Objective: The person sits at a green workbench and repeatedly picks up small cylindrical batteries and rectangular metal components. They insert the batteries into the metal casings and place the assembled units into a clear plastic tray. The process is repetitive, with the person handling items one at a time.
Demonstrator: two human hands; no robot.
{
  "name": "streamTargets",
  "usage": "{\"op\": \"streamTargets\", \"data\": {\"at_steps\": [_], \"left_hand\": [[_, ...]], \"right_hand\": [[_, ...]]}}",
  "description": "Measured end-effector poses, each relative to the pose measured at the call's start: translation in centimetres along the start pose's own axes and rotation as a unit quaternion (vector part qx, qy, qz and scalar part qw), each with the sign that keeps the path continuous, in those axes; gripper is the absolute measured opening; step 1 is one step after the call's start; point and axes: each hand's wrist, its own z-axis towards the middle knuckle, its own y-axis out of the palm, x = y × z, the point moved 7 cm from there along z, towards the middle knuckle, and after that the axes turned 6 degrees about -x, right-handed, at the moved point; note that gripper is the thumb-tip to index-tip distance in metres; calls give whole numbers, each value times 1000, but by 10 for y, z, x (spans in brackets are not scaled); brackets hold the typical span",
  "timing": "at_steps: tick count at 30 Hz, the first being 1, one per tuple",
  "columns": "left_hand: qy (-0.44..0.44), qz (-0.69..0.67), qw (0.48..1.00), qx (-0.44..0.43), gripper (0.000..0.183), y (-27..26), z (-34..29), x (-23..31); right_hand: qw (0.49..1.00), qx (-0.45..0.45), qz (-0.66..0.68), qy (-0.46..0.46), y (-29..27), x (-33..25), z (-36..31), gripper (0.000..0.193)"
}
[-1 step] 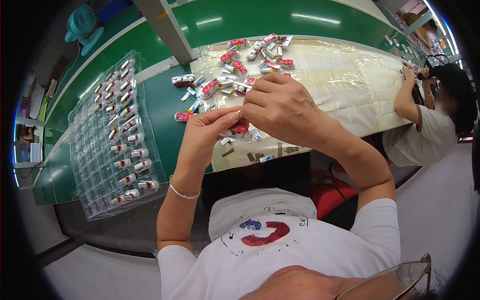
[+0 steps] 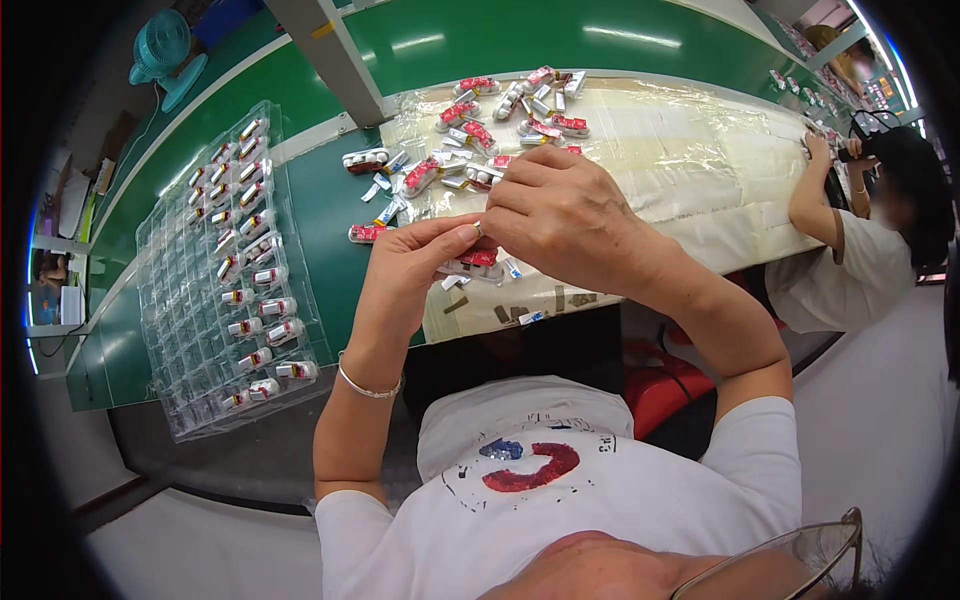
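My left hand (image 2: 408, 258) and my right hand (image 2: 560, 215) meet over the near part of the covered work mat (image 2: 690, 170). Left thumb and fingertips pinch a tiny pale piece (image 2: 478, 229), mostly hidden. The right hand's fingertips are closed against the same spot; what they grip is hidden. Just below the fingers is a red-and-white part (image 2: 475, 262); I cannot tell whether it is held or lying there. Beyond the hands lies a loose pile of red-topped parts (image 2: 421, 177) with white rounded bumps, mixed with small silver blocks (image 2: 454, 183).
A clear plastic tray (image 2: 185, 330) with many pockets stands on the green table (image 2: 330, 215) at left, several pockets holding silver-and-red pieces. A metal post (image 2: 340, 70) rises behind the pile. Farther back left is a teal fan (image 2: 163, 48). Another person (image 2: 850, 250) works at right.
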Motion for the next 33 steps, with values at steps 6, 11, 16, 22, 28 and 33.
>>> {"op": "streamTargets", "data": {"at_steps": [6, 11, 16, 22, 28, 33], "left_hand": [[-1, 22, 1000, 0, 26, 0, 4, -5], [7, 22, 999, 23, 25, 5, 3, 0], [8, 36, 999, 28, 25, 7, 6, -1], [15, 22, 999, 23, 26, 7, 6, -2], [7, 4, 1000, 30, 23, 5, 9, -3], [21, 5, 999, 32, 24, -2, 10, -9]], "right_hand": [[1000, -9, 4, -2, 2, 0, -1, 4], [1000, 8, 16, 5, 1, 5, -5, 4], [1000, 8, 13, 6, 1, 6, -7, 3], [1000, 25, 9, -2, 6, 10, -9, 11], [1000, -1, -17, -8, 3, 7, -11, 6], [1000, 5, -19, -6, 5, 5, -5, 6]]}}
